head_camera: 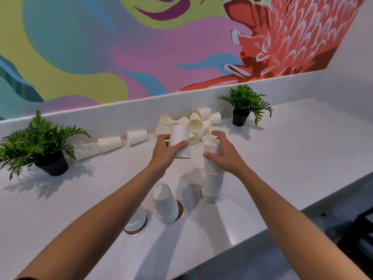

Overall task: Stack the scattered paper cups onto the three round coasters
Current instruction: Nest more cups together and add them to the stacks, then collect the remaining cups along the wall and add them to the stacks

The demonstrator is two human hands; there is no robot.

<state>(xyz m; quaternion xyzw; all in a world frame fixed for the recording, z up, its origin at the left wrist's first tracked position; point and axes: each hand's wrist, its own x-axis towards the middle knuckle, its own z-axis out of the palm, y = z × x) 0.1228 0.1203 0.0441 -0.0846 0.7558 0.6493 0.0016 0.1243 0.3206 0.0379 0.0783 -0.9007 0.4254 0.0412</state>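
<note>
Because the white tapered paper cup (179, 141) is thin-walled, light and crushable, a gentle mid-wall hold is judged right; the left hand (167, 147) wraps it so, inverted, above the white tabletop (282, 158) centre. The right hand (220, 152) curls round the top of the tall nested paper-cup stack (213, 184) at its 4 o'clock.

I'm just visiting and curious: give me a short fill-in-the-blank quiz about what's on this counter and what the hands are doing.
1. The tall stack stands on the coaster farthest ____.
2. The lifted cup is held by the ____ hand.
3. The counter holds ____ potted ferns.

Missing words: right; left; two.
</note>
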